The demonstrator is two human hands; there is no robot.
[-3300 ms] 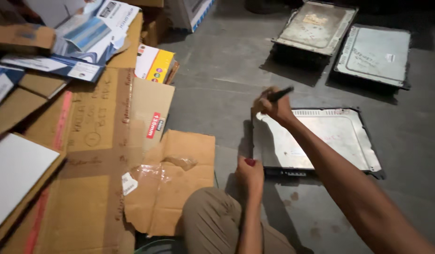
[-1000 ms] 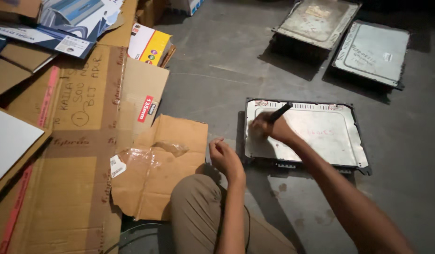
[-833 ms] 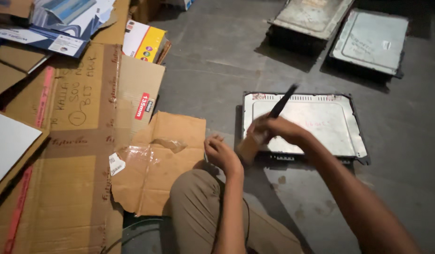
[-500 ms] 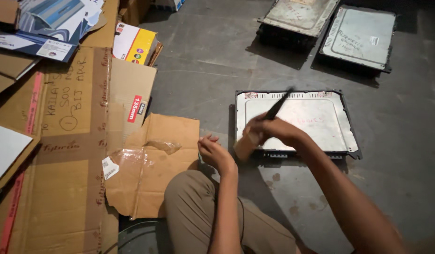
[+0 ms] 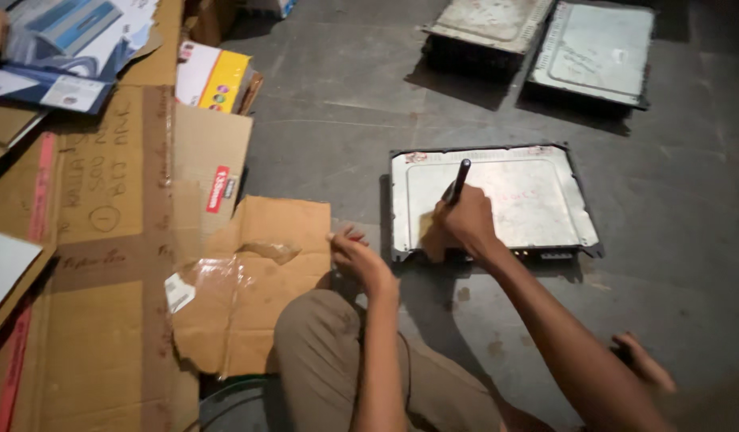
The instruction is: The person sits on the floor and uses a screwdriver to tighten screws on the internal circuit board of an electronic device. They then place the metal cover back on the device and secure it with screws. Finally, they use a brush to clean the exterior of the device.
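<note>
Head view: three metal panels (image 5: 497, 200), one marker (image 5: 459, 179)

Grey concrete floor (image 5: 329, 120) bears flattened cardboard (image 5: 105, 240) and three metal panels (image 5: 497, 200).

Workshop or storeroom: concrete floor (image 5: 321, 120), flattened cartons (image 5: 105, 240), metal panels (image 5: 593, 52).

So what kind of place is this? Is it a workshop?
Probably a repair or storage workroom: bare concrete floor, flattened cardboard boxes, and several flat metal-cased units lying around, one under the right hand holding a dark marker.
</note>
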